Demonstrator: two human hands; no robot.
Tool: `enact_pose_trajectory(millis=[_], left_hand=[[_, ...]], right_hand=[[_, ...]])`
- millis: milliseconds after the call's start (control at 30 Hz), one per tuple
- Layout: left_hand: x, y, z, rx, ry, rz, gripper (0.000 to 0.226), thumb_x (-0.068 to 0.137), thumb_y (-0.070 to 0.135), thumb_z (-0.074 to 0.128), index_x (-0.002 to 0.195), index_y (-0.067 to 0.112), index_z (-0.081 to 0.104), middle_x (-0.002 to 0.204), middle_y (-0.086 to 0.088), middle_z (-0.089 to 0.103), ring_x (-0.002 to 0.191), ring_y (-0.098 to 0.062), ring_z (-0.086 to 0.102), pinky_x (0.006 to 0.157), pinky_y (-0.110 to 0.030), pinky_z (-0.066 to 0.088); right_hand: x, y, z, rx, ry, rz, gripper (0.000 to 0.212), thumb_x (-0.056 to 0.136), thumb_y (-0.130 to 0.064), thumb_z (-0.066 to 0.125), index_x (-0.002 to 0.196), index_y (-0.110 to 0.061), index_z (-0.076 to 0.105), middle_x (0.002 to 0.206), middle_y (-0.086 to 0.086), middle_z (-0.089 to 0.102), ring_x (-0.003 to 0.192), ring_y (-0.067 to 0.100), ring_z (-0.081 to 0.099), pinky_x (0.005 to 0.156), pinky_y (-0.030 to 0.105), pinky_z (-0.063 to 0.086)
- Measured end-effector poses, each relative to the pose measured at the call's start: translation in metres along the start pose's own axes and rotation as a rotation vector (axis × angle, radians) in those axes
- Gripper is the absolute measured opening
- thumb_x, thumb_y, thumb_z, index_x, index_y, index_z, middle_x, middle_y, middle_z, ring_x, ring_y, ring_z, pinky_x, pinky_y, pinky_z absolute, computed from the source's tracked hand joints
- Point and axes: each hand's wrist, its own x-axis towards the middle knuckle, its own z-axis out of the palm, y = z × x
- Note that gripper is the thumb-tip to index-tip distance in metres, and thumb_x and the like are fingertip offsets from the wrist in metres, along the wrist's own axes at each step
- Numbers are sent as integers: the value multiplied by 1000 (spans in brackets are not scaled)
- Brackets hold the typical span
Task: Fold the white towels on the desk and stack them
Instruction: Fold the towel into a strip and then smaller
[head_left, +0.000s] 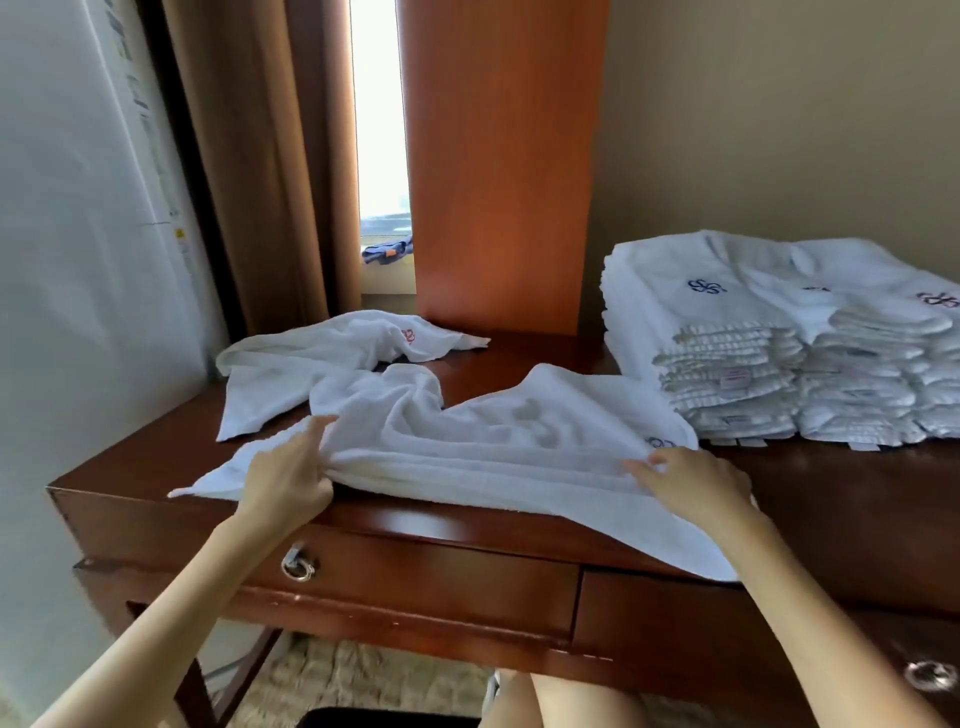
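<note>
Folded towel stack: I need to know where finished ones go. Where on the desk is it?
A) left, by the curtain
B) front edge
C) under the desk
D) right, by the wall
D: the folded towel stack sits at the right of the desk, by the wall; the spread towel and crumpled towel lie centre and left.

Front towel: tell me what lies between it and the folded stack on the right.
Nothing visible: only bare desk lies between the front towel and the folded stack. The left hand and right hand touch the towel.
</note>
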Motion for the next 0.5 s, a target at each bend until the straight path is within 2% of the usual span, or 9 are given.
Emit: enact_pose_trajectory(millis=[33, 100, 167, 200, 233, 300, 367, 433, 500], left_hand=[[-8, -3, -4, -16, -34, 40, 64, 75, 4, 57, 136, 22, 47, 94, -8, 65, 88, -28, 61, 74, -37, 47], [-15, -15, -14, -113, -207, 108, 56, 78, 12, 60, 131, 30, 53, 77, 1, 60, 73, -14, 58, 68, -27, 45], [-5, -29, -29, -320, -384, 106, 44, 86, 30, 64, 129, 32, 55, 72, 5, 59, 65, -6, 54, 65, -20, 42], [5, -36, -34, -434, -388, 65, 43, 89, 40, 63, 129, 30, 55, 76, 4, 63, 68, -7, 57, 68, -21, 45], [16, -45, -36, -492, -314, -10, 44, 90, 45, 61, 131, 27, 55, 84, 2, 68, 74, -10, 62, 71, -23, 49], [34, -62, -35, -351, -145, -181, 50, 93, 41, 58, 137, 19, 48, 108, -5, 68, 89, -19, 64, 80, -31, 52], [43, -73, -25, -217, -217, -305, 64, 90, 41, 62, 143, 13, 38, 127, -10, 59, 100, -23, 62, 83, -33, 52], [50, -76, -12, -204, -291, -302, 75, 85, 41, 68, 145, 10, 36, 137, -11, 52, 112, -23, 57, 91, -32, 49], [54, -77, 2, -156, -222, -269, 71, 81, 44, 68, 140, 12, 42, 140, -12, 46, 119, -23, 49, 101, -37, 43]], right_hand=[[1, -3, -5, -81, -36, 6, 59, 91, -71, 35, 125, -28, 57, 121, -1, 62, 113, 23, 57, 78, 29, 36], [4, -18, -12, -249, -78, 1, 54, 94, -65, 36, 121, -24, 58, 114, -3, 62, 108, 20, 58, 77, 28, 36], [14, -42, -15, -297, -8, -72, 45, 97, -54, 39, 119, -21, 61, 118, 0, 61, 110, 21, 57, 85, 30, 40], [19, -57, -15, -273, 59, -136, 40, 98, -48, 40, 119, -21, 62, 120, 1, 60, 112, 22, 56, 89, 32, 40], [23, -75, -17, -213, 124, -210, 35, 100, -42, 41, 117, -21, 63, 121, 3, 60, 112, 24, 56, 89, 32, 41], [32, -119, -16, -12, 205, -351, 29, 100, -31, 41, 116, -21, 64, 119, 4, 60, 107, 25, 56, 84, 31, 44], [41, -169, -13, 139, 173, -469, 28, 100, -27, 45, 120, -21, 63, 122, 3, 60, 110, 24, 57, 87, 34, 48], [51, -217, -5, 180, 97, -595, 32, 99, -25, 47, 127, -20, 60, 129, 2, 58, 118, 22, 54, 94, 37, 46], [60, -260, 4, 172, 12, -694, 36, 99, -24, 47, 134, -19, 54, 136, 2, 54, 125, 21, 49, 100, 36, 42]])
